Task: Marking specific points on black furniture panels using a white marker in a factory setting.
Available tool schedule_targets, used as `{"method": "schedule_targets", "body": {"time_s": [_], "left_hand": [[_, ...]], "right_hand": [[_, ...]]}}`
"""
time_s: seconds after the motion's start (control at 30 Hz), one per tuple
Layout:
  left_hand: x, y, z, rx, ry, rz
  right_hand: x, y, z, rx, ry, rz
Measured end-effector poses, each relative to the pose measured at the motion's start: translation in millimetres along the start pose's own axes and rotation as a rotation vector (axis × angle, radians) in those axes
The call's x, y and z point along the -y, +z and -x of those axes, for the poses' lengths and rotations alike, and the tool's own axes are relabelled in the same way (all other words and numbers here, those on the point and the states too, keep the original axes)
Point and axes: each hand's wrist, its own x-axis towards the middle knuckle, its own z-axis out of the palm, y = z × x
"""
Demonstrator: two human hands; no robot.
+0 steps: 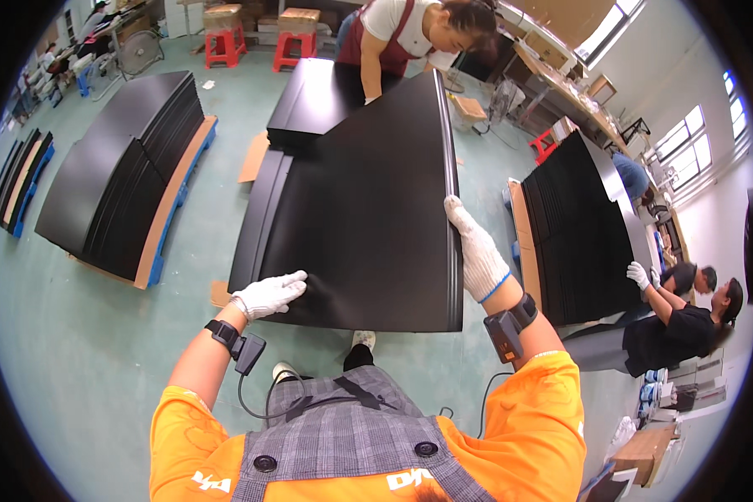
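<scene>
A large, smooth black panel [376,209] lies in front of me over a stack, its right side raised so that it tilts. My right hand [479,249], in a white knit glove, is closed on the panel's right edge; some of its fingers are hidden. Gloved as well, my left hand [272,294] rests with fingers stretched out on the near left part of the panel. Beneath, the stack of black panels [259,222] shows along the left. Across from me a co-worker in a dark red apron [391,38] leans over the far end, one arm reaching down beside the panel.
Black panel stacks on blue pallets stand at left [121,180] and right [573,230]. Beyond the right stack is a person in black [673,335] with gloved hands on it. Red stools [223,46] and a fan [140,52] are at the back. A workbench [560,84] runs along the far right.
</scene>
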Motion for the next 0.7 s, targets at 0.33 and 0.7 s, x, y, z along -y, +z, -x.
{"method": "schedule_targets", "body": {"time_s": [0.33,0.7], "left_hand": [[-87,-16,96,0.083,0.32,0.036],[-174,-39,142,-0.115,0.561,-0.315]], "right_hand": [[-6,123,14,-0.069,-0.1,0.273],[-10,165,-33,-0.103,-0.014,0.37]]}}
